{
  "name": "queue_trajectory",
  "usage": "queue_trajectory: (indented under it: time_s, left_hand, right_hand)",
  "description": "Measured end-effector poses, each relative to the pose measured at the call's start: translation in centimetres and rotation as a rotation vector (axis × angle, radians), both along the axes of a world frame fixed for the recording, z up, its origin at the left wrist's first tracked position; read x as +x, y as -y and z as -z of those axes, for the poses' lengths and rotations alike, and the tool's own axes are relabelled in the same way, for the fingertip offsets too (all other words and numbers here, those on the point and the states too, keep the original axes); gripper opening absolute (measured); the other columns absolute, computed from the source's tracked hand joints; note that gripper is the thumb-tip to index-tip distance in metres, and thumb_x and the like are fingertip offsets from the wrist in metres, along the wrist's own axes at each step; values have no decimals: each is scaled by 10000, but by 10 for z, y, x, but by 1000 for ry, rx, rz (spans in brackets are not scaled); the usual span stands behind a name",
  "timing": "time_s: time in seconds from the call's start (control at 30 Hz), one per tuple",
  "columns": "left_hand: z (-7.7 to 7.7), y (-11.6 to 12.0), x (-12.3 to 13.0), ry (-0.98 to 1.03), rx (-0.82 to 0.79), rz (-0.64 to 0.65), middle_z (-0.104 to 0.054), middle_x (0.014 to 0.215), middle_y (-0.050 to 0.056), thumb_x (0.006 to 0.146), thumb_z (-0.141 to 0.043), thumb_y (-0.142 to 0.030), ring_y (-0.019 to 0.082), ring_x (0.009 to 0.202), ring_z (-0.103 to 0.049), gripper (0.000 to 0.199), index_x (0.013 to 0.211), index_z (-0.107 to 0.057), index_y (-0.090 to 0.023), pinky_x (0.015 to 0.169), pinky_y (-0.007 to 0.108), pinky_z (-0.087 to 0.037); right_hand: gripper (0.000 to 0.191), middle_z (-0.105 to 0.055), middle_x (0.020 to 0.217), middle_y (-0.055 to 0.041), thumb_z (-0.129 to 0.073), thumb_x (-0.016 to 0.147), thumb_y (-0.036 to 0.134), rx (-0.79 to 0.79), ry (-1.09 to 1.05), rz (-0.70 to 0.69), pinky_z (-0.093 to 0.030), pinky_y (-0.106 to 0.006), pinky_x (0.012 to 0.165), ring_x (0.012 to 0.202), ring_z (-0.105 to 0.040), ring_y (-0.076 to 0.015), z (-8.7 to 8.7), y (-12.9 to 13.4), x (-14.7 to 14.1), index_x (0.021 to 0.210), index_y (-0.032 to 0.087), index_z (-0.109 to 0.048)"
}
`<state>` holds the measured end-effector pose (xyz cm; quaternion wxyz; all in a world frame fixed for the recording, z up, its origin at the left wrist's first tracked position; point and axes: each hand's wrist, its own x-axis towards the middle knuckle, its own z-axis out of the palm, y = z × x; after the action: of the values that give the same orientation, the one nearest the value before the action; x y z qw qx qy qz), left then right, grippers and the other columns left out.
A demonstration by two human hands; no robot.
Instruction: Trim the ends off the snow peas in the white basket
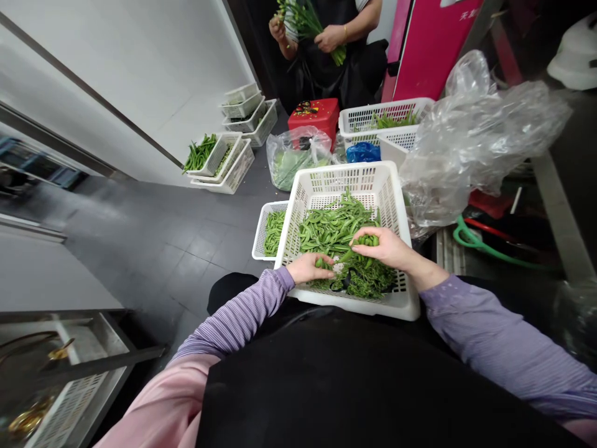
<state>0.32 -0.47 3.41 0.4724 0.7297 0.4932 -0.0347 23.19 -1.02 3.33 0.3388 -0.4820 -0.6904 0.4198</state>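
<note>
A large white basket (398,202) rests on the lap, full of flat green pea pods (333,224), with a heap of thin green trimmings (368,281) at its near end. Over the basket, my left hand (311,267) is closed on green pods near the left rim. My right hand (380,246) has its fingers wrapped round a bunch of green pods, a little to the right and higher. Between the two hands a pod spans the small gap. Beside the basket on the left, a smaller white basket (257,239) holds more pods.
Ahead, another person's hands (330,38) hold long green stems above a red stool (321,115). Stacked baskets (237,174) stand at the left wall. A clear bag (298,155) lies beyond the large basket; crumpled plastic (466,143) bulges at the right.
</note>
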Motion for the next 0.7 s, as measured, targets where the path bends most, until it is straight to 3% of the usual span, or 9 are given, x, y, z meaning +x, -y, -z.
queue_trajectory:
  time_s: [0.07, 0.17, 0.3, 0.4, 0.47, 0.57, 0.7]
  left_hand:
    - [-15, -1, 9, 38, 36, 57, -576, 670, -16, 717, -530, -443, 81, 573, -473, 404, 976, -614, -145, 590, 199, -371]
    - [-28, -3, 15, 66, 69, 199, -576, 623, -10, 811, -407, -380, 65, 526, -457, 348, 805, -646, -127, 565, 184, -359]
    - [-35, -8, 16, -134, 238, 466, -561, 548, -2, 801, -427, -359, 82, 470, -446, 312, 725, -649, -152, 497, 200, -325]
    - [-41, -9, 21, -314, 409, 675, -580, 563, 21, 751, -492, -352, 122, 494, -482, 239, 730, -658, -181, 492, 230, -321]
    - [-46, -9, 26, -328, 487, 703, -599, 605, 27, 738, -506, -337, 138, 529, -508, 203, 743, -655, -200, 512, 239, -336]
    - [-48, -7, 30, -196, 544, 521, -606, 659, 21, 759, -487, -304, 126, 592, -524, 185, 772, -639, -198, 571, 226, -359]
    - [-39, -1, 39, 179, 447, -11, -525, 592, 5, 818, -402, -366, 81, 563, -461, 319, 696, -582, -134, 572, 190, -361]
  right_hand:
    - [225, -646, 803, -5, -593, 676, 383, -15, -8, -18, -398, -335, 791, 777, -580, -185, 0, 1, -2, 777, 184, -617]
    - [253, -650, 823, -10, -583, 682, 401, -33, -33, -33, -404, -347, 800, 795, -586, -193, -4, -1, 4, 802, 182, -626]
    - [282, -631, 948, -27, -560, 712, 397, 101, 14, 62, -397, -364, 830, 889, -571, -206, -12, -2, 17, 915, 213, -626]
    - [281, -624, 933, -31, -585, 700, 376, 187, 199, -169, -424, -331, 753, 843, -572, -196, -7, 4, 6, 942, 241, -630]
    - [257, -629, 851, -35, -610, 677, 362, 184, 313, -351, -431, -305, 672, 765, -575, -192, 1, 11, -9, 894, 228, -644]
    - [214, -630, 805, -42, -591, 692, 348, 135, 271, -324, -425, -288, 668, 747, -571, -186, 10, 17, -25, 830, 193, -642]
    - [261, -635, 818, -15, -585, 686, 395, 4, 27, -58, -419, -296, 735, 779, -571, -184, 8, 15, -28, 830, 182, -627]
